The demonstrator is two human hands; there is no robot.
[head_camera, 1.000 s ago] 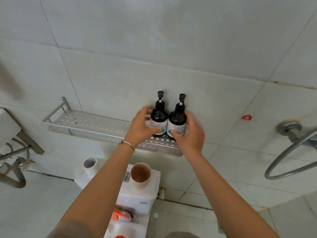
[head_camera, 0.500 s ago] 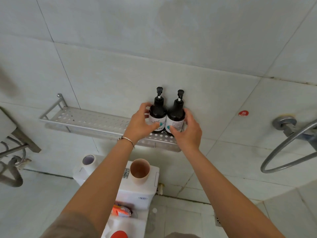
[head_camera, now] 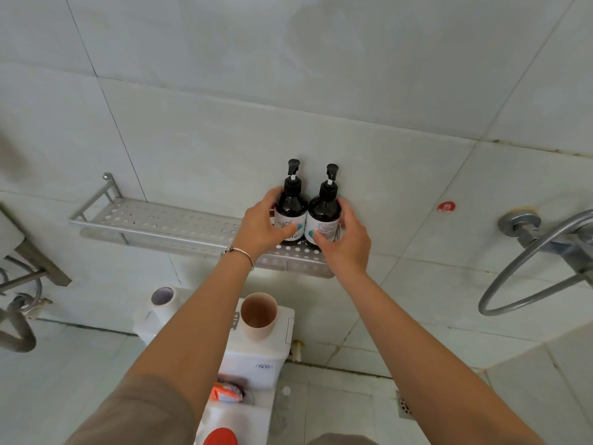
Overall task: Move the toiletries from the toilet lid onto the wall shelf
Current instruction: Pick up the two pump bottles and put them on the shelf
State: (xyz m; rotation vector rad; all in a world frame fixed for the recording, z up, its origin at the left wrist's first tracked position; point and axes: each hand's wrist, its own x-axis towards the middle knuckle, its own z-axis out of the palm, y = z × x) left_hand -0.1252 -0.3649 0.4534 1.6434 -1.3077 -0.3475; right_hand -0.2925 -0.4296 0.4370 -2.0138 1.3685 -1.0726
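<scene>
**Dark bottles are landing on the shelf, more waiting below**

Perforated metal is taking the weight now: I'm standing two dark pump bottles side by side, touching each other, at the right end of the wall shelf [head_camera: 154, 216], close against the tiled wall. My left hand [head_camera: 261, 224] is curling round the left bottle [head_camera: 291, 208], thumb lying across its white label, fingers reaching behind it. My right hand [head_camera: 346, 236] is wrapping the right bottle [head_camera: 324, 213] the same way, thumb on the label, fingers round the far side. Both bottles are upright, pumps pointing up, and they look to be resting on the shelf, though my hands are hiding their bases, so I can't say for certain.

So I'm judging this pair as nearly placed; I'm only needing to let go. Plenty is remaining, though. Down below my arms, the pink cup [head_camera: 258, 316] and the toilet paper roll [head_camera: 162, 303] are sitting on the cistern, well apart from either hand. Lower still, an orange packet [head_camera: 226, 391] and something with a red cap [head_camera: 221, 437] are lying by the toilet lid [head_camera: 234, 419]. Most of the shelf to my left is standing bare, ready for them.
</scene>
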